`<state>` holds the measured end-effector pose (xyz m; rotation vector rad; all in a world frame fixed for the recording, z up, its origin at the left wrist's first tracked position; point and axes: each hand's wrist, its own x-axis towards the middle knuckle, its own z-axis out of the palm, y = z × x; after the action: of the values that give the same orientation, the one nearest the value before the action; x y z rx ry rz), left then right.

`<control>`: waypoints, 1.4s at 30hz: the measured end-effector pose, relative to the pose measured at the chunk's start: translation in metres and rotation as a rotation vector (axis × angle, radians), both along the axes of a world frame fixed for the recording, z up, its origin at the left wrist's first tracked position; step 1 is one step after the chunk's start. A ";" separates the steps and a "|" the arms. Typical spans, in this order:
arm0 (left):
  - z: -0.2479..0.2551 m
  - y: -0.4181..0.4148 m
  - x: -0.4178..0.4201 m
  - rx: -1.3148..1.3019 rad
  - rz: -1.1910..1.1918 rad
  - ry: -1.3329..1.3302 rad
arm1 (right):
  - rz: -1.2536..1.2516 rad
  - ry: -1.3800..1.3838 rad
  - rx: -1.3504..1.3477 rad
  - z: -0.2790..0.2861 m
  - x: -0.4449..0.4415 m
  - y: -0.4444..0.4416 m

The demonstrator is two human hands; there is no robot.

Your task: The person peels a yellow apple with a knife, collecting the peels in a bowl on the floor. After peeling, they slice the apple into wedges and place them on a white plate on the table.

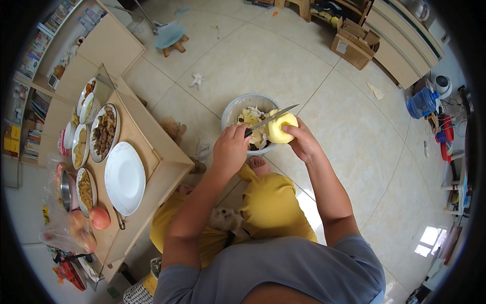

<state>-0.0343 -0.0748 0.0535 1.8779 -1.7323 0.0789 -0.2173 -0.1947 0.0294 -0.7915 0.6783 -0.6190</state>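
My left hand [230,148] grips the black handle of a kitchen knife [279,114]. Its blade points up to the right and lies along the near face of a peeled apple [276,133]. My right hand [303,140] holds that pale yellow apple from the right, thumb at its hollow end. Below both hands stands a lined waste bin [230,107] with peelings [248,115] and other scraps in it. On the table at the left, an unpeeled red apple [100,218] sits near an oval white plate [125,178] and a plastic bag of apples [78,228].
Several dishes of food, including a plate of brown pieces [104,133], crowd the wooden table [152,133]. A small dog [226,219] is between my legs, and another furry animal [172,127] is by the table. A low stool [171,37] and a cardboard box [353,45] stand farther off.
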 end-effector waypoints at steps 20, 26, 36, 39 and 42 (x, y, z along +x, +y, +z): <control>-0.068 0.003 0.026 0.409 0.294 0.142 | -0.014 -0.189 0.008 0.001 -0.007 0.015; -0.050 0.020 0.032 0.282 0.268 0.336 | -0.015 -0.331 -0.141 0.024 -0.012 0.029; 0.065 0.113 0.014 0.062 0.121 0.770 | 0.057 -0.206 -0.575 0.075 -0.002 0.058; 0.098 0.157 0.006 -0.019 0.117 0.551 | 0.113 -0.265 -0.616 0.092 0.012 0.075; 0.122 0.200 0.000 -0.038 0.237 0.351 | 0.183 -0.323 -0.636 0.108 0.033 0.101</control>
<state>-0.0347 0.1252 0.1756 1.9274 -1.2643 -0.1199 -0.1844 -0.0935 0.1378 -1.2895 0.0963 -0.7840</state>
